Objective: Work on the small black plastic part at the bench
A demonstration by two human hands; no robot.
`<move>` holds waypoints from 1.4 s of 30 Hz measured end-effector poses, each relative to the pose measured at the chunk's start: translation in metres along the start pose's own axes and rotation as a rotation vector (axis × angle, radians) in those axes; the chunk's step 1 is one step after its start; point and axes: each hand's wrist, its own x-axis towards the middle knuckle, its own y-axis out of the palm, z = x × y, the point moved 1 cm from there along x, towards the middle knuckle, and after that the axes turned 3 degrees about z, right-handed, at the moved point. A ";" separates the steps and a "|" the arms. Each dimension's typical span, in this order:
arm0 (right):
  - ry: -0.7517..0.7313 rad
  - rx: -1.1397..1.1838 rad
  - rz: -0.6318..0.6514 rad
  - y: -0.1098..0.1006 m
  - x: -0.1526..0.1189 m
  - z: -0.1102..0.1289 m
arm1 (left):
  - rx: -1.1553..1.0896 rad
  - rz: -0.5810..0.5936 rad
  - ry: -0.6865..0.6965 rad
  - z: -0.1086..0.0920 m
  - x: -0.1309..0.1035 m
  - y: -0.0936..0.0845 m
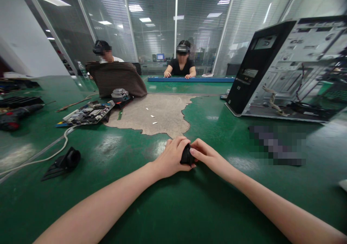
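Note:
Just above the green tabletop, near the middle of the head view, both hands are on a small black bundle (186, 155), which looks soft and rolled or folded. My left hand (172, 159) wraps round its left side and top. From the right, my right hand (204, 152) pinches its edge, thumb towards me. Much of the bundle is hidden by the fingers, so its exact kind does not show. To the left lies a black rolled strap-like item (71, 159) with a flat end spread on the table.
An opened computer case (260, 70) stands at right, a blurred dark strip (273, 144) before it. At left lie a circuit board (89, 114), a white cable (65, 139) and a power drill (20, 115). Two people sit beyond a brown cloth-covered chair back (114, 79) and a blue bar (189, 79).

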 end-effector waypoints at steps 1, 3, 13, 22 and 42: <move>0.003 0.001 0.015 -0.002 0.000 -0.001 | 0.007 0.007 0.011 0.000 0.000 0.000; 0.032 0.021 0.030 -0.006 0.000 -0.003 | 0.014 0.027 0.025 -0.001 0.000 0.000; -0.063 0.034 0.014 -0.003 -0.005 -0.008 | 0.013 0.023 -0.052 0.003 0.002 0.003; -0.067 0.022 0.031 -0.007 -0.001 -0.010 | 0.048 0.061 -0.029 0.001 0.003 0.000; -0.103 0.117 0.138 -0.008 -0.005 -0.010 | 0.053 0.036 -0.022 0.002 0.002 0.001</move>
